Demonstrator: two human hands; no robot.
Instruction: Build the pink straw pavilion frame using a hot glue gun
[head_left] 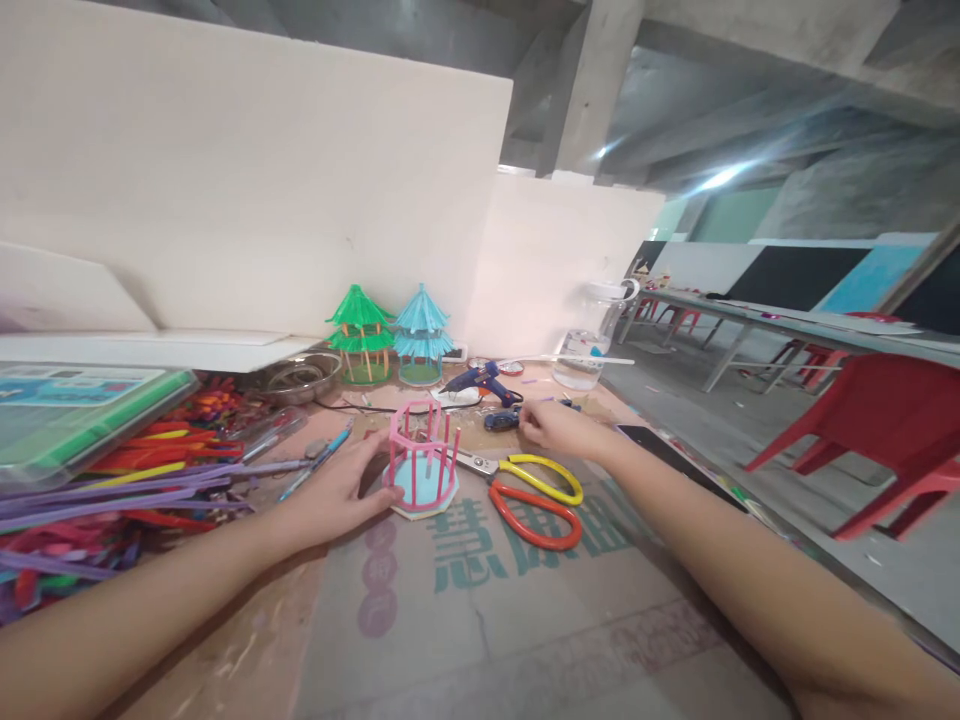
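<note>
My left hand point(349, 490) is closed on the side of a small pavilion frame, its thumb at the rim of the base. The frame has pink posts and a pink ring point(412, 408) above a light-blue base point(420, 482). My right hand point(559, 428) has its fingers curled down beside a dark-blue tool point(501, 420); whatever is between the fingertips is hidden. Large scissors point(536, 490) with one yellow and one orange handle lie right of the frame, blades pointing behind it. A blue glue gun point(480, 380) lies just beyond my right hand.
Finished green point(360, 330) and blue point(421, 330) pavilions stand at the back by a white board. Coloured pipe cleaners point(150, 480) and a plastic case point(82, 420) fill the left. A water jug point(585, 345) and a dark phone-like slab point(675, 465) are to the right.
</note>
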